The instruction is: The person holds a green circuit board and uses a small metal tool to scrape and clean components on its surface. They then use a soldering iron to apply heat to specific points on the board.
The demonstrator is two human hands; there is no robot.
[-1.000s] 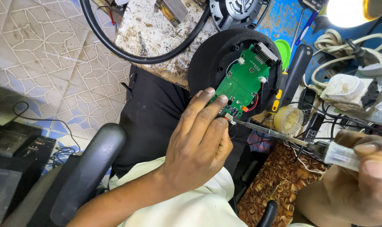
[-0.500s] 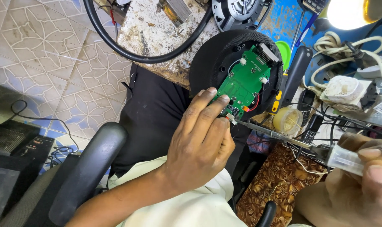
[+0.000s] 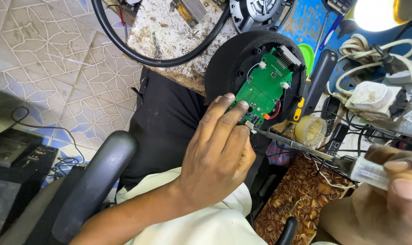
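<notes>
Patterned floor tiles (image 3: 56, 59) spread below a stained, speckled tabletop (image 3: 169, 31) crowded with cables. Beside that tabletop's edge sits a round black speaker housing (image 3: 224, 68), and bolted inside it is a green rectangular circuit board (image 3: 262, 86) with red wires at its lower corner. Left hand (image 3: 219, 154) lies on the board's lower end, fingers (image 3: 226, 120) pressed together. Right hand (image 3: 387, 199) pinches a soldering iron (image 3: 306, 147), its tip touching the board's bottom edge.
</notes>
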